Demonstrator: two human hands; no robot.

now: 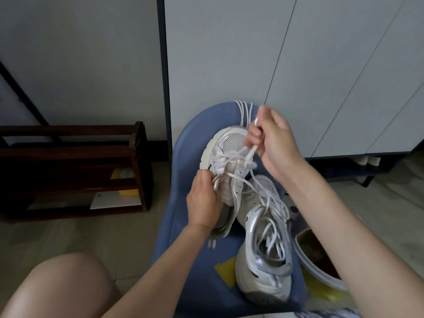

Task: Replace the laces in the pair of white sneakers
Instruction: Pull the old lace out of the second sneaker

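**Lacing the upper sneaker, toe pointing away from me**

My left hand (204, 200) curls around the near, heel-side edge of the sneaker (226, 157), steadying it on the blue chair (183, 143). The shoe's long axis runs from my left hand up and away, toe far. To its right, my right hand (273, 141) hovers just above the eyelets, fingers pinching the white lace (251, 149), which runs down to the shoe. My right hand is nearer the next eyelet. The second sneaker (263, 244) lies nearer me, right, loose laces piled on it.
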